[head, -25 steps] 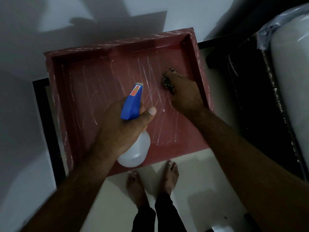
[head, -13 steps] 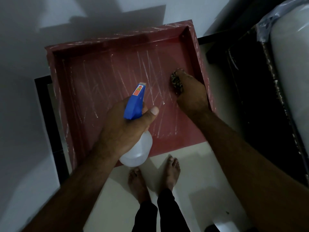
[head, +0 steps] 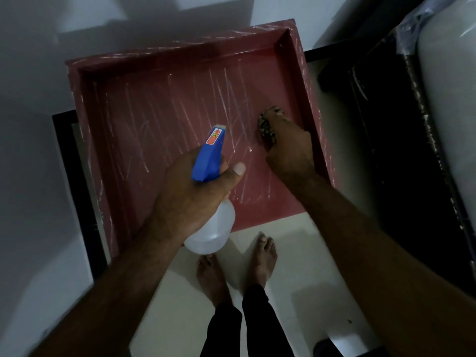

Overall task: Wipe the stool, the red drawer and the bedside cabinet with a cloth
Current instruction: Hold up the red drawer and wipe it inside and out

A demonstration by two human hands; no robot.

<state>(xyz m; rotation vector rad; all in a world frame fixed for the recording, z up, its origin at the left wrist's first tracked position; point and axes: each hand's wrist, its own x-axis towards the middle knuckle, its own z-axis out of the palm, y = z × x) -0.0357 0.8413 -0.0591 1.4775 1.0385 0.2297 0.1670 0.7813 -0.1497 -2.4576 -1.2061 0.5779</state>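
The red drawer (head: 167, 112), shallow and streaked with pale scratches, holds the bunched patterned cloth (head: 265, 127) against its bottom, near its right wall.

No readable text. Only marking: a small orange-red sticker (head: 214, 137) on top of the blue spray head (head: 208, 161) of the spray bottle (head: 213, 230) in my left hand (head: 190, 199). It shows a red arrow near the nozzle end; the print is too small to read.
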